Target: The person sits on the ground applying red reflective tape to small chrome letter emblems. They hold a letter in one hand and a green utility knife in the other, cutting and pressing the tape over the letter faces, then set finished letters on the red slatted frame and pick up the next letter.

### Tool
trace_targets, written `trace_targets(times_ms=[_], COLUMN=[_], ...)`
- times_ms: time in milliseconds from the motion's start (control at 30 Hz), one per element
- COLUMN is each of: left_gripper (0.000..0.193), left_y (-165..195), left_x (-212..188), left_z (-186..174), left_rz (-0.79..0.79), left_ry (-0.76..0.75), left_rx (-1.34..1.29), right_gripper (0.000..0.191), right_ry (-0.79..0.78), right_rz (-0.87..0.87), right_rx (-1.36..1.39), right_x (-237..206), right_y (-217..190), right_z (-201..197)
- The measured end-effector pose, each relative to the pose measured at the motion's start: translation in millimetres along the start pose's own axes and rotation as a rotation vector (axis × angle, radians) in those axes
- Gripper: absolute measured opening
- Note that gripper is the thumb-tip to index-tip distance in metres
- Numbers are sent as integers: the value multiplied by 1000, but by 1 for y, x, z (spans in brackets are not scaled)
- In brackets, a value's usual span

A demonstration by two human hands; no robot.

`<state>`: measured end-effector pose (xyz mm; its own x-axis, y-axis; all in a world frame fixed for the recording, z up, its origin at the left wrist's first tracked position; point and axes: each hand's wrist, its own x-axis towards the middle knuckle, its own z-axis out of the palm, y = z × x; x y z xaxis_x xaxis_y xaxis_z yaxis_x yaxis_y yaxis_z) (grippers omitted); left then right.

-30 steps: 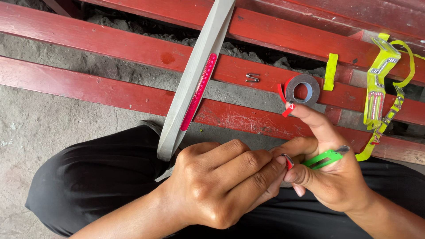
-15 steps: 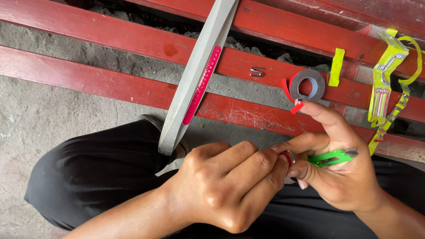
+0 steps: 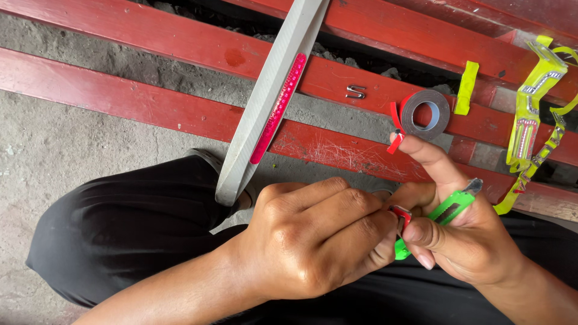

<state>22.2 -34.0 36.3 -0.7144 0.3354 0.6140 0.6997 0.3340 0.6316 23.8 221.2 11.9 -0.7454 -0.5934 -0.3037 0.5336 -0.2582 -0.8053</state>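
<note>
Red sticker piece (image 3: 401, 214) is being pinched between both hands above the lap. Left hand (image 3: 313, 241) is curling tight around it; right hand (image 3: 463, 241) is also gripping a green knife (image 3: 448, 210). Tape roll (image 3: 425, 114) is lying just beyond the grip.

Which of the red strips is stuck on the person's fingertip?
The short red strip hanging from the right hand's raised forefinger, beside the tape roll. The long pink-red strip lies on the grey bar.

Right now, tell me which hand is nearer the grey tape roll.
Right. The right hand has its forefinger tip almost at the grey tape roll; the left hand sits lower and farther left.
</note>
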Motion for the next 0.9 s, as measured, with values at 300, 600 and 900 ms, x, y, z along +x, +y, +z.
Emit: trace_targets(times_ms=[300, 600, 900], left_gripper=[13, 12, 15], left_y=[-4, -1, 0], left_x=[-1, 2, -1], left_z=[2, -4, -1], left_rz=[37, -47, -135], left_ry=[25, 33, 18], left_rx=[35, -17, -125], right_gripper=[81, 85, 84], right_ry=[92, 22, -14], right_rz=[-50, -36, 18], right_rx=[-200, 16, 1], right_x=[1, 3, 6], right_y=[4, -2, -3], right_z=[-2, -9, -6])
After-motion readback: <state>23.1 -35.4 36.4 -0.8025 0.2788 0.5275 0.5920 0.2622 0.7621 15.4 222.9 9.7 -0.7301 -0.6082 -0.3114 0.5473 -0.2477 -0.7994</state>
